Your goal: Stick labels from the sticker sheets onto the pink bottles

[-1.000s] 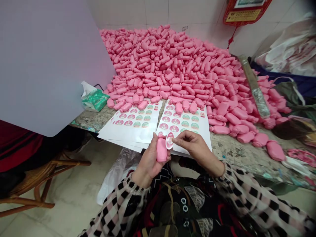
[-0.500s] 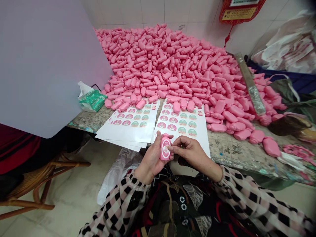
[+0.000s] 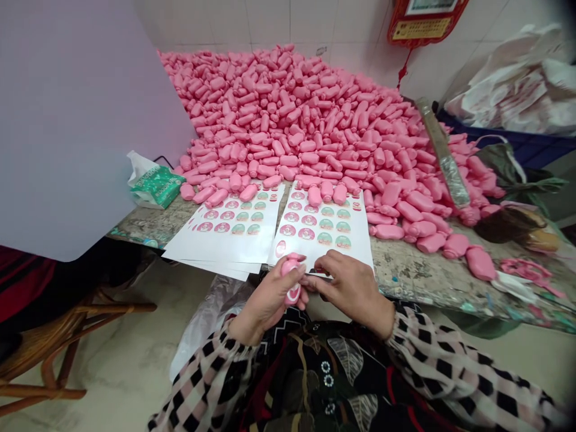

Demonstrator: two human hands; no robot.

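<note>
My left hand (image 3: 270, 294) is closed round a small pink plastic bottle (image 3: 292, 277), its thumb lying across the front. A white-and-pink oval sticker (image 3: 293, 294) shows on the bottle below that thumb. My right hand (image 3: 348, 285) is at the bottle's right side with curled fingers, its thumb and fingertips close together by the bottle's edge. Whether anything is pinched there is hidden. Under and beyond the hands lies a sheet of round pink and green stickers (image 3: 324, 240); a second sticker sheet (image 3: 216, 246) rests to its left.
A large heap of pink bottles (image 3: 288, 114) covers the back of the worn table (image 3: 414, 276). A green tissue pack (image 3: 157, 185) lies at left beside a big pale panel (image 3: 76, 120). A tape-wrapped bar (image 3: 445, 156) rests on the heap's right. A rattan stool (image 3: 67, 336) stands at lower left.
The left thumb has moved across the bottle's front, covering much of the sticker, and the bottle has turned. My right thumb has shifted from the sticker to the bottle's edge. The view swung slightly right.
</note>
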